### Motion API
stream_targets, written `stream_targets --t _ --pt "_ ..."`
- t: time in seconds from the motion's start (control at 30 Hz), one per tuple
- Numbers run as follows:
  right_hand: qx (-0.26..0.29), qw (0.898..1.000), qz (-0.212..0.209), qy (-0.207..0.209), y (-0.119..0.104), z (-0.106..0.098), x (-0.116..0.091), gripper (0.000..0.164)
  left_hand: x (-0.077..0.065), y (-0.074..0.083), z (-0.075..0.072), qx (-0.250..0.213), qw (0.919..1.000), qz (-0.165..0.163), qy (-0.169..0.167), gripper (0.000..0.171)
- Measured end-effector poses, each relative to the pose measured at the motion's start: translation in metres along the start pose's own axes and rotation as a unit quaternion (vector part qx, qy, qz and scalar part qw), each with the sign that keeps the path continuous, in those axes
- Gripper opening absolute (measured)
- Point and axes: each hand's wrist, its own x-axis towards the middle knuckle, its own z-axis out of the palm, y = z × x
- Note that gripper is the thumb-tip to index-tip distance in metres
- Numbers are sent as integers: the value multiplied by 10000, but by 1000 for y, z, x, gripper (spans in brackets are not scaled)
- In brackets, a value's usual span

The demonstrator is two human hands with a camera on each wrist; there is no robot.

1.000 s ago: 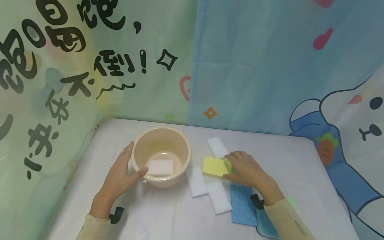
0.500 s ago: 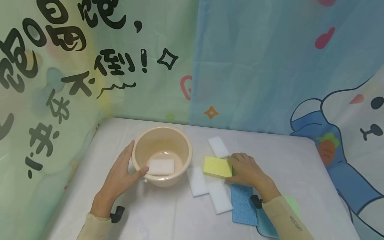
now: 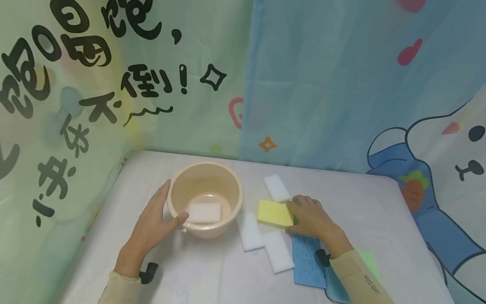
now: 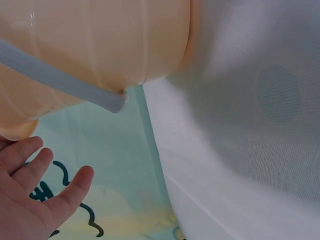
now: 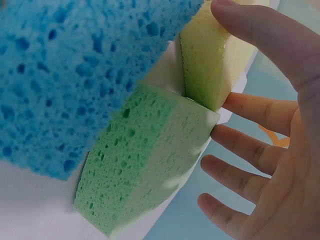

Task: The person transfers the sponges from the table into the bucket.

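In the head view a cream bucket (image 3: 224,177) with a white sponge (image 3: 205,213) lying inside stands left of centre. My left hand (image 3: 152,223) rests along its left rim, thumb tip on the near edge, the other fingers extended outside. Its loosely spread fingers and the bucket's grey handle (image 4: 65,77) appear in the left wrist view. To the right, my right hand (image 3: 313,219) pinches the right end of a yellow sponge (image 3: 275,213) between thumb and index finger. Beside the yellow sponge, a green sponge (image 5: 135,150) sits close to the other fingers.
Several white sponges (image 3: 250,232) lie around the yellow one on the white-covered table (image 3: 190,274). Nearer are a blue porous sponge (image 3: 308,261), a teal piece (image 3: 336,289) and a light green piece (image 3: 368,261), partly behind the right sleeve. Printed cloth (image 3: 322,84) hangs behind.
The right forearm has shifted slightly left, while its fingers stay at the end of the yellow sponge. Left hand and bucket hold the same place; the view has moved slightly.
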Motion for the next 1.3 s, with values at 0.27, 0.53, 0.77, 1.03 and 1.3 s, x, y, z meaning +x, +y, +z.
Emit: stream_targets --t 0.27,0.53,0.77,1.03,1.3 --pt "268 9995 161 -45 1 3 1 67 0 -1 0 20 10000 -30 -31 98" --pt "491 9982 325 -113 1 0 2 70 0 1 -1 80 9999 -71 -54 98" --pt "773 9960 409 -167 0 -8 -1 72 -1 1 -1 81 9999 -51 -30 98" --pt "782 9963 352 16 -4 -24 -3 70 0 2 -1 58 10000 -42 -35 98" --pt "853 9957 -47 363 -10 -49 -5 63 0 3 -1 88 10000 -27 -37 99"
